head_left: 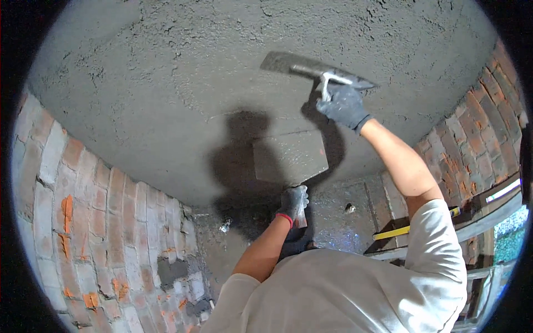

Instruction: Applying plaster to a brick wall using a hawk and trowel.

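Observation:
My right hand [344, 106], in a dark grey glove, is closed round the handle of a long plastering trowel [300, 65]. The trowel's metal blade lies at or close to the wet grey plaster on the wall [183, 111], slanting down to the right. Lower and nearer to me, my left hand [292, 201], gloved with a red cuff, grips a flat, squarish plasterer's hawk [291, 157] from below. A short piece that looks like its handle shows under the fingers. The hawk's face is wet and grey; I cannot tell how much mortar it carries.
Bare brick walls stand at the left [100, 205] and right [472, 133]. A yellow bar like a spirit level [391, 232] rests at the right near wooden framing [494, 219]. Small pale lumps [350, 208] lie low on the grey surface ahead.

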A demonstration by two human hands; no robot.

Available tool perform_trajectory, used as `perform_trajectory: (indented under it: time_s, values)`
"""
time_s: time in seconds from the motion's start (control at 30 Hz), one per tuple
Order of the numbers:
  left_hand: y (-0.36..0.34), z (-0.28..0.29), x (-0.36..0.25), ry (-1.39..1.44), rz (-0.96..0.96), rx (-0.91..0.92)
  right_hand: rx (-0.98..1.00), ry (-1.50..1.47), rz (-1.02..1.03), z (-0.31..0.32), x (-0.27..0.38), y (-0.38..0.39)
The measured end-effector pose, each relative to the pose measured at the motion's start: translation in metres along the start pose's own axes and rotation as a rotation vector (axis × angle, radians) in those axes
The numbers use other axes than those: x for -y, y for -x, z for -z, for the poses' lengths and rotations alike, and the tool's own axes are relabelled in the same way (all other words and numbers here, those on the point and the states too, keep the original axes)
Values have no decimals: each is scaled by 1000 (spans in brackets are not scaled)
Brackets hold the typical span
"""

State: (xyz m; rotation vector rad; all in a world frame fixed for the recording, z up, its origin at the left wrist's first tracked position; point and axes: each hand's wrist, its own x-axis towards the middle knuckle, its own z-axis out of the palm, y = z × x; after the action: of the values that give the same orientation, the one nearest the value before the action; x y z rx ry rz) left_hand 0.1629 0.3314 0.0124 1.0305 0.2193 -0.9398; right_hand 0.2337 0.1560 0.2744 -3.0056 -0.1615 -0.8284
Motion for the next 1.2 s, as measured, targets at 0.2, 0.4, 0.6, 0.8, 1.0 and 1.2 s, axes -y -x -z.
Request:
perform_trajectory:
  time_s: [0.2, 0.4, 0.6, 0.8, 1.0, 1.2]
  values:
    - [-5, -5, 6, 6, -72, -135, -169, 53, -106, 37, -45, 3]
    - [-24, -6, 23, 55, -1, -120, -302, -41, 99, -53, -62, 79]
    - [-19, -36, 17, -50, -48, -283, 288, 61, 37, -99, -61, 93]
    - [-14, -41, 14, -147, -103, -295, 418, -95, 1, -35, -65, 55]
    - [-9, -42, 16, -167, -152, -282, 273, 52, 15, 11, -80, 49]
    - [-14, -32, 20, -297, -227, -234, -67, 189, -86, 45, -108, 40]
